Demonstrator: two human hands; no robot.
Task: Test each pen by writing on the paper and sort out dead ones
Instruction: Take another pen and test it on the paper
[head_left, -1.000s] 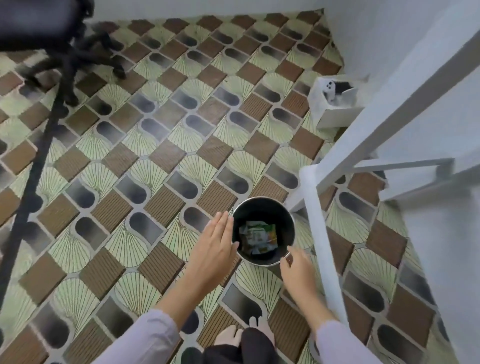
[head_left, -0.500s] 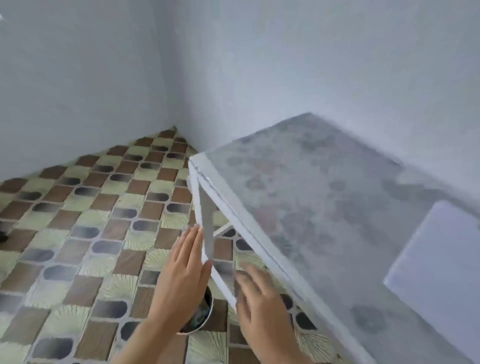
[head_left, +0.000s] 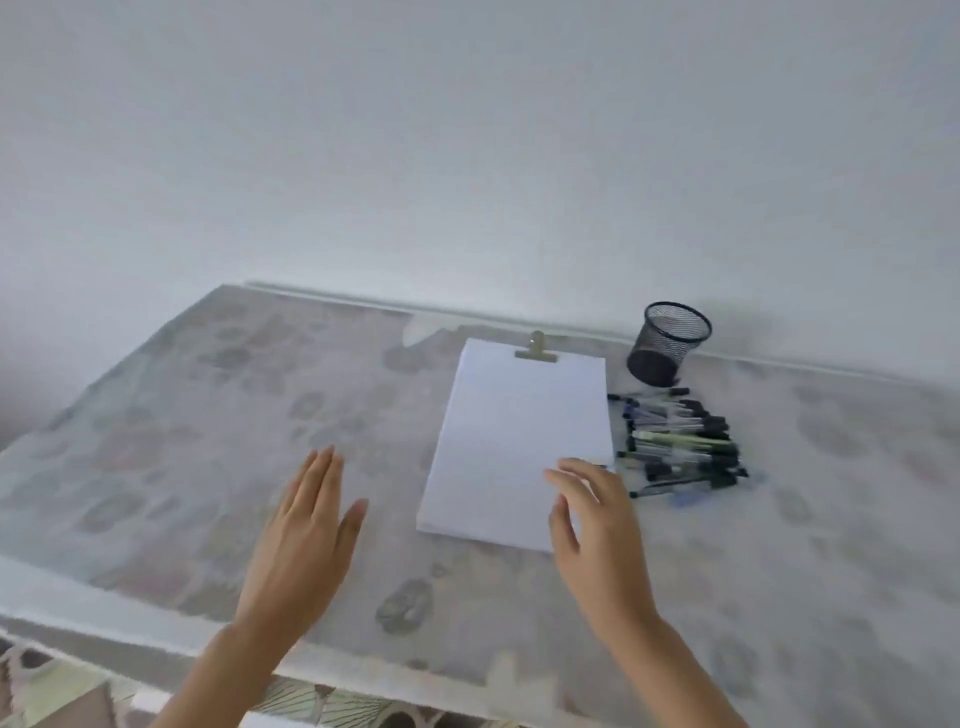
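A white sheet of paper (head_left: 514, 441) lies on the table under a brass clip (head_left: 536, 349) at its far edge. Several pens (head_left: 680, 441) lie in a loose pile just right of the paper. A black mesh pen cup (head_left: 667, 351) stands behind the pile. My left hand (head_left: 301, 535) hovers flat with straight fingers over the table, left of the paper. My right hand (head_left: 597, 530) is over the paper's near right corner, fingers relaxed and spread, holding nothing, its fingertips a short way left of the pens.
The table (head_left: 208, 415) has a pale cover with a faded flower pattern and stands against a white wall (head_left: 467, 156). Its near edge (head_left: 104, 618) runs along the lower left, with patterned floor tiles (head_left: 52, 691) below it.
The view has swung up from the floor and a black bin under the table to the tabletop. Both hands have risen from beside the bin to above the table.
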